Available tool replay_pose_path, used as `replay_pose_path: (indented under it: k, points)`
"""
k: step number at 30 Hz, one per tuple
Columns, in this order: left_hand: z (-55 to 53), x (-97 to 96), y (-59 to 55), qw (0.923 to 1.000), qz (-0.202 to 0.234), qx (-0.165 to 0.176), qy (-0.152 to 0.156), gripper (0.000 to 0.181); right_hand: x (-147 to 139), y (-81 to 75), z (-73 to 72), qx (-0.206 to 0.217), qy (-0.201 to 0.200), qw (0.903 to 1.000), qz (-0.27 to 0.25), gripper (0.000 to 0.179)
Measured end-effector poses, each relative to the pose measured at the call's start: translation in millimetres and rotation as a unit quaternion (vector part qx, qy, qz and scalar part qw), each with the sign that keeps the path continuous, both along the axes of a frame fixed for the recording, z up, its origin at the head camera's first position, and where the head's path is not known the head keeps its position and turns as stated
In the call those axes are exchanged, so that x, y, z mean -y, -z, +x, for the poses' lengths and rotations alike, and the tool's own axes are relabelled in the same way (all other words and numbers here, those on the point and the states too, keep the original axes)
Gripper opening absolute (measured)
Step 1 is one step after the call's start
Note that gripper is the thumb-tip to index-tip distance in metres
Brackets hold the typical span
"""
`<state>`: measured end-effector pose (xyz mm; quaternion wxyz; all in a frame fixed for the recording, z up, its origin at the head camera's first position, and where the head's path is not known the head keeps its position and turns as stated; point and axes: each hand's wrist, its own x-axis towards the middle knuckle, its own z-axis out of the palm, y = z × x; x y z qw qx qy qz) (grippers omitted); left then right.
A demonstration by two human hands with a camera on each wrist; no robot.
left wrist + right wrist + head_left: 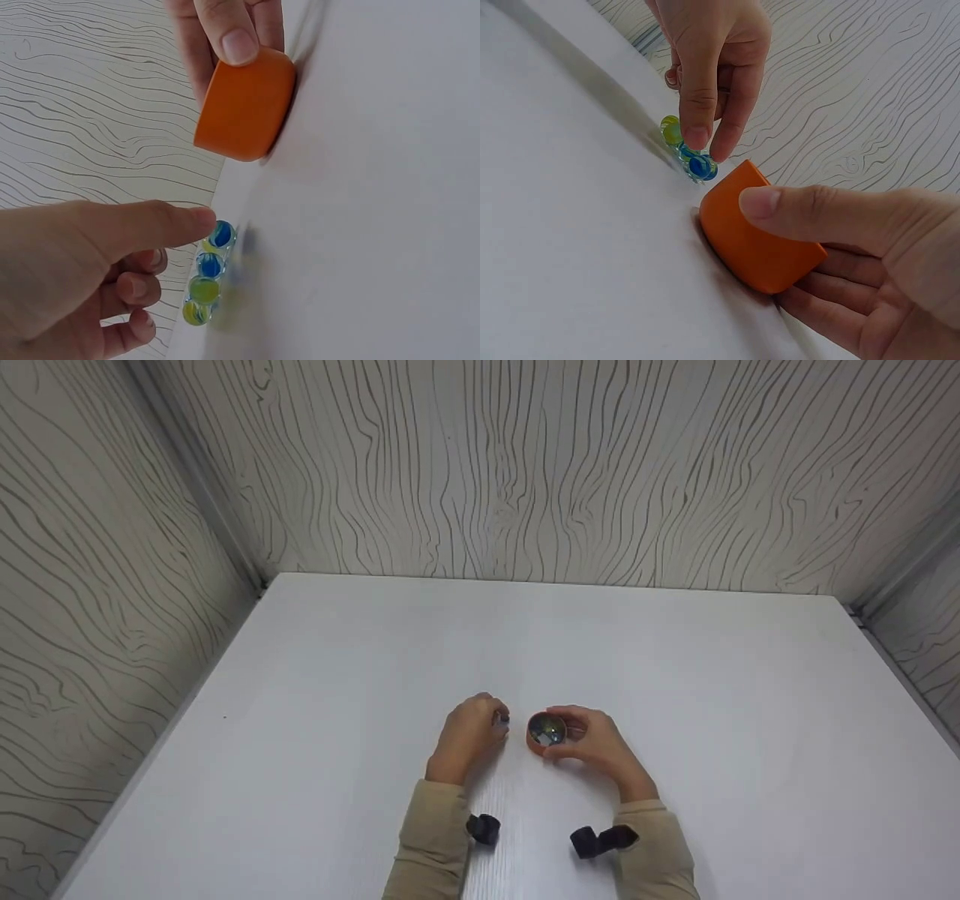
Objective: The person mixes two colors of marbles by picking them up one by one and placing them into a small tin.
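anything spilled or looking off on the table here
Nothing looks spilled; the orange cup in the right hand and the balls pinched by the left hand look intact. Only a dark speck stands out against the white table, well left of the hands.

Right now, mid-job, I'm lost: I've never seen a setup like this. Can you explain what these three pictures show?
There is no robot here: a person works with two bare hands. The wide picture comes from a camera worn on the head, looking forward and down at a white table. The other two come from cameras on the wrists, so each shows its own hand up close and the opposite hand farther off.

The right hand holds an orange cup by its side, opening upward; something shiny shows inside, too small to name. The left hand appears to pinch a row of clear balls with blue and yellow-green inside. I can't tell whether they touch the table.
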<state>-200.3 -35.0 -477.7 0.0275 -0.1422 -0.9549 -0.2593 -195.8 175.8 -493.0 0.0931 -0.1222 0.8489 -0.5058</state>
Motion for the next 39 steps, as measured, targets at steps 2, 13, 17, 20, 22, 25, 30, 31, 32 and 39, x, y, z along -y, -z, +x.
replay_pose_path:
  k: [2,13,17,20,22,25,30,31,32,39]
  points:
    - [-0.2,0.3,1.1,1.0,0.001,-0.004,0.001,0.015,-0.3,0.1,-0.2,0.001,0.0,1.0,0.0,0.068]
    - [1.8,0.0,4.4,0.9994,0.031,0.008,-0.015,0.016,-0.7,-4.5,2.8,-0.001,-0.015,0.9998,-0.012,0.07]
    - [1.9,-0.5,4.8,0.9995,0.027,0.006,-0.016,0.016,-0.5,-4.7,3.3,0.001,-0.012,0.9999,-0.008,0.071]
    - [1.8,-0.9,4.9,0.9996,0.023,0.004,-0.016,0.016,-0.8,-3.4,2.5,0.003,-0.008,1.0,-0.005,0.071]
    - [1.6,-1.1,5.2,0.9996,0.021,0.002,-0.016,0.015,-0.8,-2.3,1.9,0.005,-0.004,1.0,-0.005,0.071]
    - [1.3,-1.1,6.3,0.9997,0.019,-0.001,-0.015,0.014,-0.8,-0.8,0.9,0.006,0.0,1.0,-0.002,0.07]
    - [1.3,-1.5,7.4,0.9997,0.021,0.005,-0.014,0.013,0.4,-0.5,0.9,0.003,0.004,1.0,0.002,0.07]
    - [1.4,-1.6,7.4,0.9997,0.021,0.004,-0.013,0.012,0.9,-0.7,1.1,0.003,0.005,1.0,0.002,0.069]
    - [1.3,-1.7,7.6,0.9997,0.021,0.004,-0.013,0.012,1.3,-1.1,1.4,0.004,0.007,1.0,0.002,0.069]
    - [1.6,-0.7,9.2,0.9999,0.014,0.006,-0.008,0.01,1.8,-0.4,2.2,0.01,0.01,0.9999,0.003,0.068]
